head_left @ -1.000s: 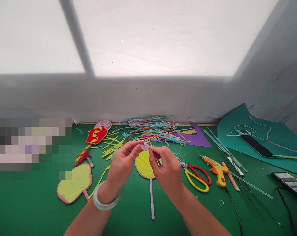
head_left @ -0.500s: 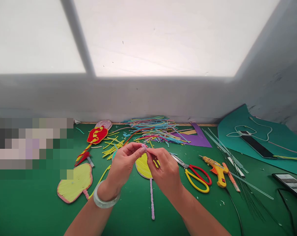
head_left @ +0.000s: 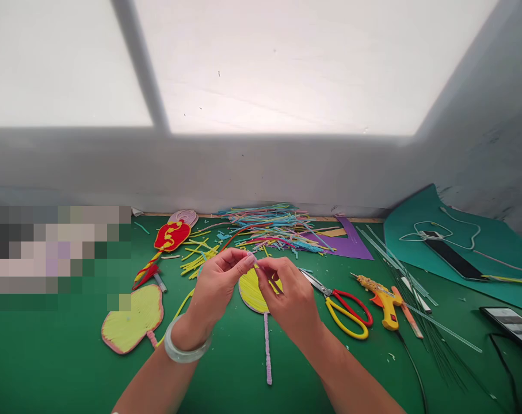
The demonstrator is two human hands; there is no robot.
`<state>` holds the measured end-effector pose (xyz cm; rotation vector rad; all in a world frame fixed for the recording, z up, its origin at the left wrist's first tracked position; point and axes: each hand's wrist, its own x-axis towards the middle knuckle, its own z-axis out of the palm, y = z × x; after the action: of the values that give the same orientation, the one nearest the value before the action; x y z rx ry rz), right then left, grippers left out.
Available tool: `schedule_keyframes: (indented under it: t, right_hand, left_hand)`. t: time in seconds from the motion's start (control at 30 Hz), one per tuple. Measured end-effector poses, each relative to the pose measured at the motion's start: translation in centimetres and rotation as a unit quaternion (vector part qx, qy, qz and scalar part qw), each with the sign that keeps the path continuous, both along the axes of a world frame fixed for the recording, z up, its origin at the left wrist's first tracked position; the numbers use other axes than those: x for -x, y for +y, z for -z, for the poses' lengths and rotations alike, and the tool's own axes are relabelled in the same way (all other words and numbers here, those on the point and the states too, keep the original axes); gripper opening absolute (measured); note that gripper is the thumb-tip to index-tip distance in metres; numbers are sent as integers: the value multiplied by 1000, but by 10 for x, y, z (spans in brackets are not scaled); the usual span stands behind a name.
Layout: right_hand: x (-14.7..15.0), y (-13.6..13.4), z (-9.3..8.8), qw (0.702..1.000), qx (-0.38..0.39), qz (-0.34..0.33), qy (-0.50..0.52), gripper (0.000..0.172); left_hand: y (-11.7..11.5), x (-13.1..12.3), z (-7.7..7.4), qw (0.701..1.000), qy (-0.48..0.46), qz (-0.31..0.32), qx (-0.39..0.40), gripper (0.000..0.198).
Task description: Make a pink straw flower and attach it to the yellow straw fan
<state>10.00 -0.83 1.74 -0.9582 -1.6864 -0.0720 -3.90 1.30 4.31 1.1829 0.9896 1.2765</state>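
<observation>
My left hand [head_left: 215, 286] and my right hand [head_left: 288, 296] meet above the green table, fingertips pinched together on a small pale pink pipe-cleaner piece [head_left: 252, 259]. Most of that piece is hidden by the fingers. Right under the hands lies a round yellow fan shape [head_left: 251, 291] with a pink pipe-cleaner handle [head_left: 267, 351] that points toward me. A pale bangle sits on my left wrist [head_left: 181, 348].
Red-and-yellow scissors [head_left: 346, 309] and a yellow glue gun [head_left: 382, 295] lie to the right. A heap of coloured pipe cleaners [head_left: 267, 229] lies at the back. A yellow leaf-shaped fan [head_left: 133, 318] and a red ornament [head_left: 170, 236] lie left. Two phones [head_left: 511, 324] and clear glue sticks [head_left: 407, 282] are on the right.
The visible pink loop between my fingertips has shrunk as both hands pinched closer together. The hands stayed in about the same place.
</observation>
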Motion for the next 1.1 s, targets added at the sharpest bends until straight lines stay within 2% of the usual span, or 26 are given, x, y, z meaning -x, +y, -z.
schedule_keyframes:
  t: [0.37,0.6,0.8,1.1]
  right_hand:
    - [-4,2,0,999,-20,-1,-35,14]
    - [-6,4,-1,996,-47,8,-71,13]
    - [-11,5,-2,990,-36,-11,-133,12]
    - [-20,9,-3,989,-10,-28,-141,7]
  left_hand:
    - [-1,4,-1,999,48,-2,-19,31]
    - [1,10,-1,993,118,15,-17,32]
    - [1,13,-4,981,189,26,-32,36]
    - [5,25,-6,968,244,41,-51,34]
